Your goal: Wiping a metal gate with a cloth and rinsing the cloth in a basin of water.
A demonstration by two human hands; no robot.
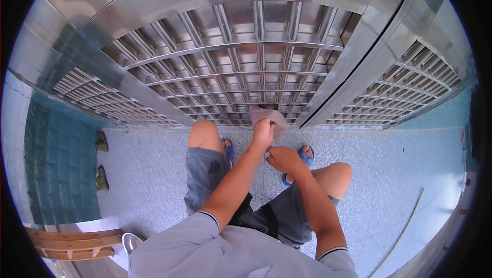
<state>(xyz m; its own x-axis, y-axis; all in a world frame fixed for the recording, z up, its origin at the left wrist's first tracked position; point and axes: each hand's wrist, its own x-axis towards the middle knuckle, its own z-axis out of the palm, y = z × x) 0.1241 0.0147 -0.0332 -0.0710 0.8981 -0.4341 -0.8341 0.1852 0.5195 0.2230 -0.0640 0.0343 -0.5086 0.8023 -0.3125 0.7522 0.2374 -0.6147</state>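
A pinkish-grey cloth (265,115) is bunched in my left hand (264,132), close to the lower bars of a stainless-steel door (226,50). Just below and to the right, my right hand (285,159) is beside my left wrist, its fingertips near or touching it; whether it holds anything cannot be made out. The cloth's far edge lies over the bottom part of the grille. Both hands are between my bent knees.
Side panels with barred grilles (399,86) flank the door. Dark green shoes (102,178) stand by the green tiled wall (61,162). At the lower left are a wooden ladder-like piece (77,244) and a round metal rim (130,241). A thin rod (401,228) lies on the floor at right.
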